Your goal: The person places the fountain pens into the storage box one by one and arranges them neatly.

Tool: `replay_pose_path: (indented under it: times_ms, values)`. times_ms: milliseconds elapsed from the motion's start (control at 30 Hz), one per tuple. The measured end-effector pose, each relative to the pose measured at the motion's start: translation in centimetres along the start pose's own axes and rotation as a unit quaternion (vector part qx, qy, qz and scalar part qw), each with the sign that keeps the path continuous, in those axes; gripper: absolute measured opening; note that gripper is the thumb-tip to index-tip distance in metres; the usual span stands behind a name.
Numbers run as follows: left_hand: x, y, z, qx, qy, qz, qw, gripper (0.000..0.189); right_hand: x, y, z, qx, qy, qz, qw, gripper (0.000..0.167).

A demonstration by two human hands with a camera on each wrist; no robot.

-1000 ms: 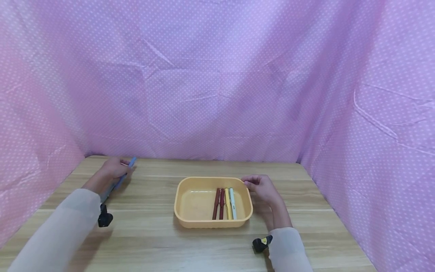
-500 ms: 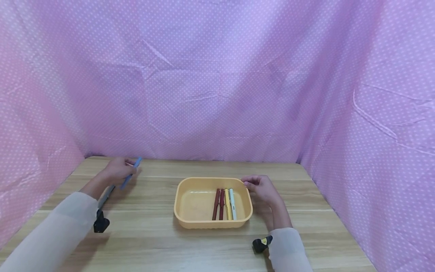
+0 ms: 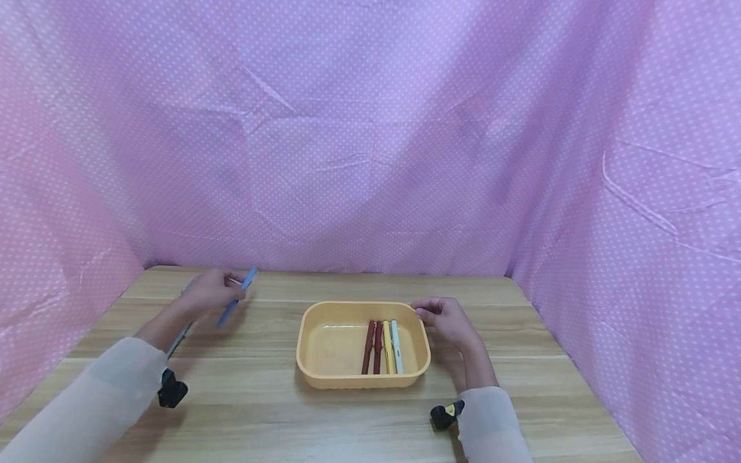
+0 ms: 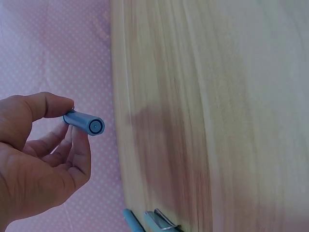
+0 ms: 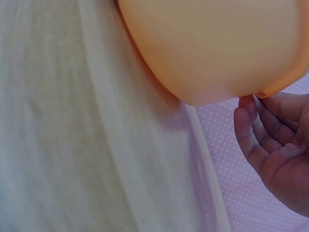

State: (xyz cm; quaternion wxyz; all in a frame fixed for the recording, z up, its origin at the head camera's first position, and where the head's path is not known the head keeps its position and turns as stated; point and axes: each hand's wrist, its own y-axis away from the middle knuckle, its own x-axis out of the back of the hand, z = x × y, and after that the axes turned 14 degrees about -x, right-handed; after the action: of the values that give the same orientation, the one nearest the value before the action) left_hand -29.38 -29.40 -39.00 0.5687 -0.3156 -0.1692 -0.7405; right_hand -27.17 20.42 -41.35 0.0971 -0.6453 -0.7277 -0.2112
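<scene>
My left hand [image 3: 215, 292] pinches a blue pen [image 3: 230, 310] between thumb and fingers, above the far left of the table. In the left wrist view the round end of this pen [image 4: 86, 122] points toward the camera. At the table's middle stands a yellow plastic tray [image 3: 363, 381], and my right hand [image 3: 449, 321] holds its far right corner rim between thumb and fingers. Inside lie two dark red pens [image 3: 378, 347], a yellow pen [image 3: 389, 350] and a pale mint pen [image 3: 396, 347], side by side in the right half.
More pens lie on the table near my left forearm; one pen [image 3: 180, 337] is partly covered by it. In the left wrist view a bluish pen [image 4: 161, 221] with a metal clip and another pen [image 4: 132, 220] show at the bottom. Pink dotted cloth [image 3: 370, 193] surrounds the wooden table.
My left hand has moved to the right with the blue pen, away from the pens left on the table. The right hand and the tray have stayed in place.
</scene>
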Motion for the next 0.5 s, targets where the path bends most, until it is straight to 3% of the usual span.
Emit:
replay_pose_path:
  times_ms: [200, 500]
  values:
    - [-0.6, 0.4, 0.7, -0.010, 0.029, -0.012, 0.9994, 0.050, 0.0, -0.2, 0.1, 0.000, 0.006, 0.002, 1.0000, 0.020]
    - [-1.2, 0.4, 2.0, -0.026, 0.011, -0.021, 0.9994, 0.049, -0.1, -1.2, 1.3, 0.004, -0.001, 0.011, 0.9999, 0.022]
